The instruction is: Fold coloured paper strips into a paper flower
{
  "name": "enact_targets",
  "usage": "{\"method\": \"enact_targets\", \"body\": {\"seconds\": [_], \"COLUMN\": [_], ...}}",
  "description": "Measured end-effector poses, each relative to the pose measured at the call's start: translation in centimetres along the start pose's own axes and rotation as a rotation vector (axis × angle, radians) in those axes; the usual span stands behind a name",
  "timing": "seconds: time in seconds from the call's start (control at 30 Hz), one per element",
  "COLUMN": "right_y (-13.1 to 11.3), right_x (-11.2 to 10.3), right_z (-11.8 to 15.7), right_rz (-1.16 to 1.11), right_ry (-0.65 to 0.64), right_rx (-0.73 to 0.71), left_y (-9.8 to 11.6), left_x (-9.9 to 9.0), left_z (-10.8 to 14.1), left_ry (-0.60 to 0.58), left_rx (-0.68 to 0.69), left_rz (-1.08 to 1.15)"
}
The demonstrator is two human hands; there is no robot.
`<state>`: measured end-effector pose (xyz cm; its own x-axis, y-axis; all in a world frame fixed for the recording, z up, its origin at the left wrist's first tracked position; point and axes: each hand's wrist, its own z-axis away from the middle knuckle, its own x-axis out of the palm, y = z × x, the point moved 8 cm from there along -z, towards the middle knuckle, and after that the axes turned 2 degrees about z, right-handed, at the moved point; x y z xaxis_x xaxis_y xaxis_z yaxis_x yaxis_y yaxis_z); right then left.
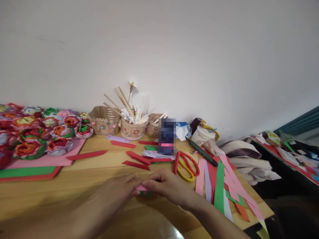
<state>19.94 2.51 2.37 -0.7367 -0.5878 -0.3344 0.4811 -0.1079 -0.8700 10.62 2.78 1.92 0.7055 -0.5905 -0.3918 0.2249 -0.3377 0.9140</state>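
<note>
1. Now, nearest of all, the two hands work together over the table: the left hand (126,184), a thin ring (133,183) on one finger, and the right hand (163,184) are clamped by their fingertips on a narrow pink strip (141,188), flat and matte, right between them, with a bit of green paper (146,193) showing just underneath.
2. Just beyond, slim red strips (138,157) lie scattered, pointed at the ends and crisply creased.
3. Off to the right, scissors (196,166) show glossy red and yellow loops, near a dark green cutter (203,152); long paper ribbons (219,189) in pink, lilac, green, white and orange fan out, some over the table's edge.
4. Over on the left, crinkled, ruffled paper flowers (59,146) crowd together on stacked pink, green and red sheets (37,171).
5. Further back, round wood-slat baskets (133,130) carry button-like decorations, the middle one bristling with sticks (123,99) and pens; a pixelated dark block (167,134) and a white tub (203,135) stand to their right.
6. Underneath it all, the table (84,182) is smooth, pale-grained wood, lightly shiny.
7. Behind, a plain grey-white wall (159,49) rises, faintly scuffed.
</note>
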Motion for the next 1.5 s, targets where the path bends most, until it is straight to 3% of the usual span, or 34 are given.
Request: {"method": "enact_targets", "body": {"seconds": [0.1, 0.23, 0.27, 0.37, 0.43, 0.57, 0.7, 1.2, 1.5], "right_y": [-0.3, -1.8, -1.9, -0.7, 0.3, 1.4, 0.7, -4.8, -8.5], "right_x": [-2.8, -13.2, -15.2, -19.6, -21.2, -22.2, -23.2, -25.3, -23.6], "right_z": [1.1, 4.5, 4.7, 2.8, 0.7, -2.0, -2.0, 4.7, 8.6], "right_rz": [0.293, 0.903, 0.980, 1.024, 1.052, 1.112, 1.176, 1.201, 0.862], "right_ry": [0.115, 0.876, 0.970, 0.984, 0.937, 0.885, 0.951, 1.304, 1.321], "right_rx": [-0.011, 0.101, 0.104, 0.108, 0.110, 0.146, 0.194, 0.193, -0.144], "left_y": [0.9, 0.2, -0.2, -1.0, -1.2, -1.7, -2.0, -1.6, 0.0], "left_x": [-0.4, -2.1, -2.4, -2.5, -2.4, -2.9, -3.6, -4.3, -4.3], "left_z": [-0.1, -0.1, -0.2, -0.8, -1.3, -1.3, -1.2, -1.8, -2.3], "left_ry": [-0.005, 0.039, 0.048, 0.033, 0.038, 0.104, 0.142, 0.118, 0.142], "left_rx": [0.006, -0.116, -0.142, -0.180, -0.194, -0.247, -0.275, -0.285, -0.224], "left_rz": [-0.051, -0.087, -0.066, 0.038, 0.067, 0.100, 0.138, 0.135, 0.108]}}
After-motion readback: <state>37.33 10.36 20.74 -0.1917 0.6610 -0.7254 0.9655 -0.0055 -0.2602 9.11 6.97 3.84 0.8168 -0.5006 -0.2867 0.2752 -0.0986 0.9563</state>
